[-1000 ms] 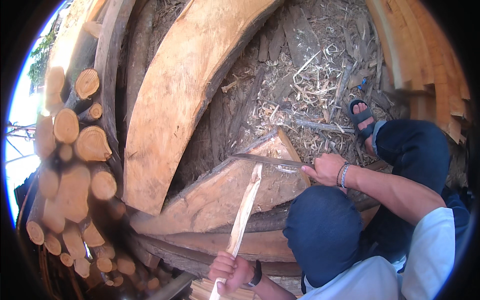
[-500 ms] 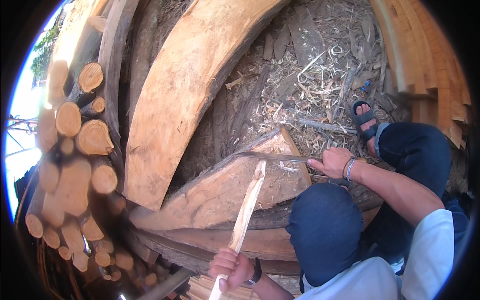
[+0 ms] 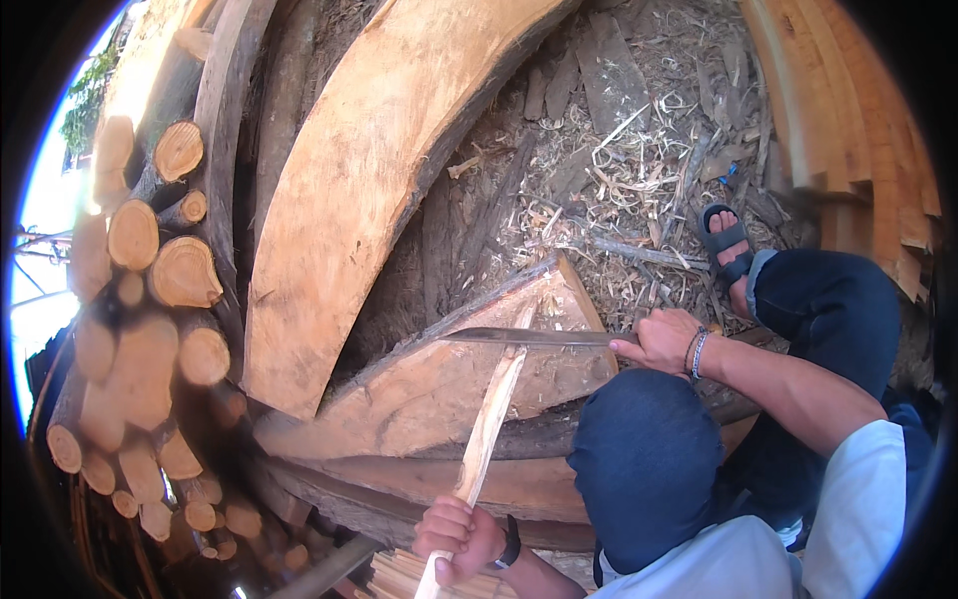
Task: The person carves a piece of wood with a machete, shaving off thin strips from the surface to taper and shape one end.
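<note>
My left hand (image 3: 457, 539), with a dark band on the wrist, is closed round the lower part of a pale, split wooden stick (image 3: 489, 419). The stick slants up and away, its far end over a wedge-shaped slab of wood (image 3: 429, 384). Closed as well, my right hand (image 3: 664, 341) grips a machete, whose handle is mostly hidden by the fingers. The long machete blade (image 3: 544, 337) points left and lies across the stick near its upper part. Bracelets circle my right wrist.
Cut logs (image 3: 187, 272) are stacked at the left. A large curved plank (image 3: 349, 190) stretches behind the slab. Shavings (image 3: 639, 170) and bark litter the ground. Sawn boards (image 3: 848, 120) stand at the far right. Near my right hand is a sandalled foot (image 3: 728, 240).
The machete blade has slid down the stick, closer to my left hand, with my right hand moving nearer too. My left hand keeps its hold in about the same place.
</note>
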### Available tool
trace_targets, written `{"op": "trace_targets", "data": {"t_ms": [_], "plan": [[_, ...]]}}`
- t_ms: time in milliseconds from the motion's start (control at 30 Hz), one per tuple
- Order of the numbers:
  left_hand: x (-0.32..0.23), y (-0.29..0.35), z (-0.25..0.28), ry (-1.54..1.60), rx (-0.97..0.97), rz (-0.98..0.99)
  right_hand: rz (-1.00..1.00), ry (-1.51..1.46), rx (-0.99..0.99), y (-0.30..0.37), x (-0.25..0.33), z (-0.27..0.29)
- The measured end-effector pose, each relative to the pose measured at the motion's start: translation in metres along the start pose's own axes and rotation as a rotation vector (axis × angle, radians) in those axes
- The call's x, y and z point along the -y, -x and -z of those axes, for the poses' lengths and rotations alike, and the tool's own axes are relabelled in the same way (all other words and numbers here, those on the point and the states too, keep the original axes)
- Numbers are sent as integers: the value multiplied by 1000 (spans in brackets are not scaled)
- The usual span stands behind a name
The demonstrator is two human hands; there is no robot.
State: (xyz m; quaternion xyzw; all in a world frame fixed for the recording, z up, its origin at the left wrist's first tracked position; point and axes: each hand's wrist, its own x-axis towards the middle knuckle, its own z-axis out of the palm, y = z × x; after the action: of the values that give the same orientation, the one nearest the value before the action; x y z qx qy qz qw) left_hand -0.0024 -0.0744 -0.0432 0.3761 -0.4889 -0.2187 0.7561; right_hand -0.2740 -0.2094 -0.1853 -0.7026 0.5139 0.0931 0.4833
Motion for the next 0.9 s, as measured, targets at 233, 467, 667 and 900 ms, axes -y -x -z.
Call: {"op": "trace_targets", "data": {"t_ms": [233, 467, 667, 900], "plan": [[-3, 1, -1, -17, -5, -5, 16, -21, -36, -5, -6, -14], [0, 0, -3, -17, 29, 14, -14, -57, -41, 2, -6, -11], [-5, 2, 1, -62, 60, -2, 16, 0, -18, -6, -5, -3], [-1, 2, -4, -53, 77, -7, 34, 7, -22, -2, -7, -1]]}}
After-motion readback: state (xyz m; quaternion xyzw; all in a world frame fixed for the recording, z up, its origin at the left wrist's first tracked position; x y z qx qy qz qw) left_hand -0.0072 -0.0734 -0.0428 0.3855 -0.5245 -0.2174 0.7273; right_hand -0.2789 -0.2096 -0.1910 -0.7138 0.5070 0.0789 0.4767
